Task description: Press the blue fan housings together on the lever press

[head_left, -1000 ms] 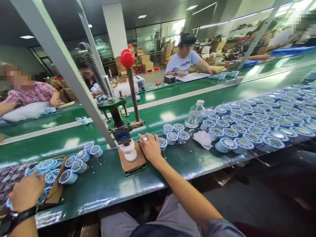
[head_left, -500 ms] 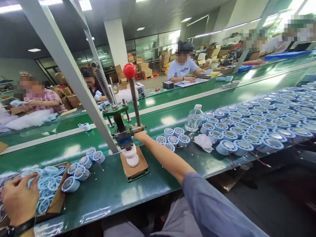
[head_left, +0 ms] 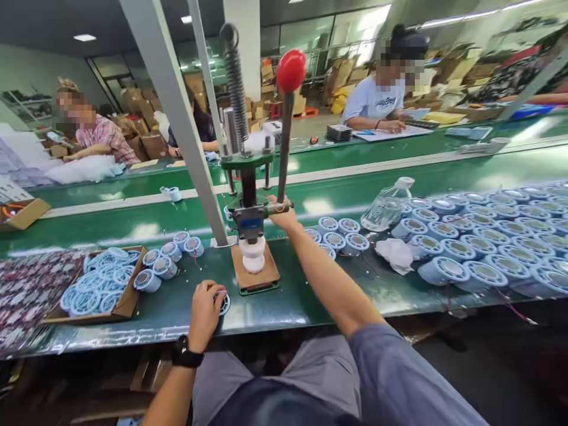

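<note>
Gripped one pale-blue ring point(head_left: 225, 305) in the bent fingers of the left hand point(head_left: 206, 309), in front of the hand press point(head_left: 251, 222) and to its left. Had the right hand point(head_left: 286, 219) at the base of the press's single lever point(head_left: 286, 145); could not tell clenched from released there (fingers mostly hidden). Counted two white discs point(head_left: 252, 255) under the press, six blue units point(head_left: 165, 267) to its left, and six more units point(head_left: 356, 243) visible to its right. Noted one carton point(head_left: 128, 299) of rings farther left, one clear bottle point(head_left: 386, 207) farther right.
</note>
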Motion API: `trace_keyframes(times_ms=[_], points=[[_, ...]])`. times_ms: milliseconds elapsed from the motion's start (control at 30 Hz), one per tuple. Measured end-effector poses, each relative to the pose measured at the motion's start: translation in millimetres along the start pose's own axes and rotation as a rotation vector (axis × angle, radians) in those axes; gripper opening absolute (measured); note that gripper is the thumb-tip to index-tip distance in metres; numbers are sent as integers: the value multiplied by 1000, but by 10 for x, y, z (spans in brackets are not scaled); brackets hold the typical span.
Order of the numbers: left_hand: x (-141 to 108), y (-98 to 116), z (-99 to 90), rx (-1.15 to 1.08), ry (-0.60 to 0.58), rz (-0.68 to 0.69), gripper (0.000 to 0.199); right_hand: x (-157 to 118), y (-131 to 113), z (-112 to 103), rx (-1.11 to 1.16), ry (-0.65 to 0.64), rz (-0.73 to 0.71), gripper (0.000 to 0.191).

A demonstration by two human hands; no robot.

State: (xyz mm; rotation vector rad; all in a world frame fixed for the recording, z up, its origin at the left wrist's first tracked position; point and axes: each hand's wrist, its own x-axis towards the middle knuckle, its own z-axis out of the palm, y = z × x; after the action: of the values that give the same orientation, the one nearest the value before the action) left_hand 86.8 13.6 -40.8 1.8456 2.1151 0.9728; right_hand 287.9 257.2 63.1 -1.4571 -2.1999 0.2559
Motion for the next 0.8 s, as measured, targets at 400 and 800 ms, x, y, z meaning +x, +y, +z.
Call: trace_keyframes(times_ms=[400,800], points=[[-282,-311,-182,112,-132,122,49,-2495,579,-27,348,-193,-198,40],[-276,-141,-177,200,-215,167,69,-2564,323,480,321,390,74,43]])
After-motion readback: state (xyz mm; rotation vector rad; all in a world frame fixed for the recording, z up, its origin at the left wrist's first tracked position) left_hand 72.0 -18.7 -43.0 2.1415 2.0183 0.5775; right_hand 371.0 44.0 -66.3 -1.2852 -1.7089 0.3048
